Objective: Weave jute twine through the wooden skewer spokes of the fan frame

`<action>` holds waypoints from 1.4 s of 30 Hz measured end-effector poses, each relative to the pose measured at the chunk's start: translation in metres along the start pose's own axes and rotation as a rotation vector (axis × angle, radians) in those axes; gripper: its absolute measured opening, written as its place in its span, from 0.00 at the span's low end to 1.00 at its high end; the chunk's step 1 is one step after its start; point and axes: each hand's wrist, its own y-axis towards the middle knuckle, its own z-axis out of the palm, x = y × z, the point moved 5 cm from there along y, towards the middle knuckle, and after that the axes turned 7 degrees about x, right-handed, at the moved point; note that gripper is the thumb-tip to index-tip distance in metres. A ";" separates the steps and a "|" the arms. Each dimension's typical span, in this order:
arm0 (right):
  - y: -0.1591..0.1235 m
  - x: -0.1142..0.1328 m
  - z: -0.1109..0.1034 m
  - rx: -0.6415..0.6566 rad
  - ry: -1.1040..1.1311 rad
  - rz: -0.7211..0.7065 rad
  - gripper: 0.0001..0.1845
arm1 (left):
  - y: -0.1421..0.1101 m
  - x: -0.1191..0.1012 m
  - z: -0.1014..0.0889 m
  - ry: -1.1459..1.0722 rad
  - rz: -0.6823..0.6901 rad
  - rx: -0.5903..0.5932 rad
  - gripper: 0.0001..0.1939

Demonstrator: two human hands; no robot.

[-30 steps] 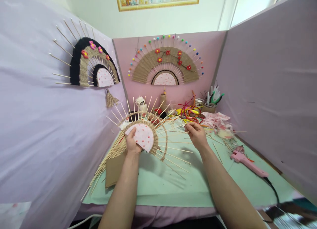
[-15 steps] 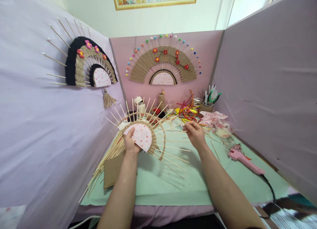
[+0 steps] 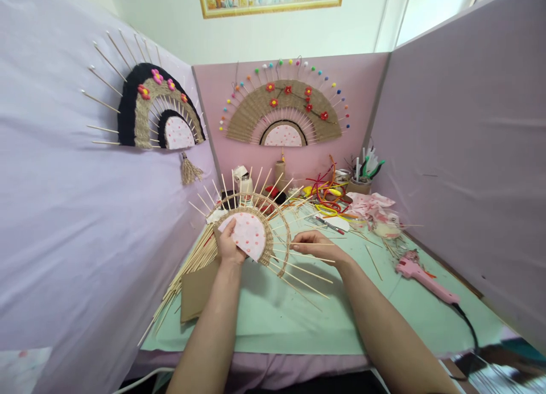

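We'd call this half-round fan [image 3: 251, 232] partway there: going by our pink glue gun [image 3: 430, 280], it's well off to the left, held up over the green table cover [image 3: 298, 326]. The spotted centre's on, the inner woven band [image 3: 268, 237] looks pretty solid, and there's a skinny outer ring [image 3: 289, 229]. What's left, we reckon, is the gap between them, mostly bare sticks, plus the plain tips outside. The tan fan [image 3: 247, 115] up on the pink panel, beyond and left of the glue gun, has a wide filled band and coloured balls on its tips, so ours looks way barer. Our left hand [image 3: 231, 247] has its thumb flat on the spotted front, with the other fingers hidden behind. Our right hand [image 3: 318, 245] has thumb and fingertips drawn close at the outer ring; can't tell whether they're pinching cord or a stick. Brands? Nothing readable; the white bottle [image 3: 246, 186] far left of the glue gun has reddish marks too small to make out.
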 end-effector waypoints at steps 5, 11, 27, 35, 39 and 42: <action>0.002 -0.007 -0.002 -0.041 0.058 0.007 0.15 | -0.001 0.003 0.001 0.008 -0.013 -0.027 0.08; 0.002 -0.006 -0.003 0.048 -0.095 -0.011 0.15 | -0.006 0.006 0.002 0.047 -0.140 -0.013 0.15; 0.010 -0.038 -0.045 -0.237 -0.927 0.020 0.09 | -0.070 0.000 -0.057 0.241 -0.301 -0.122 0.09; 0.002 -0.043 -0.055 -0.247 -0.910 0.243 0.11 | -0.076 -0.007 -0.070 0.555 -0.235 -0.125 0.06; 0.003 -0.045 -0.052 -0.223 -0.901 0.275 0.11 | -0.088 -0.041 -0.064 0.951 -0.029 -0.150 0.20; 0.004 -0.048 -0.052 -0.220 -0.895 0.281 0.09 | -0.102 -0.070 -0.028 1.265 0.359 -0.146 0.25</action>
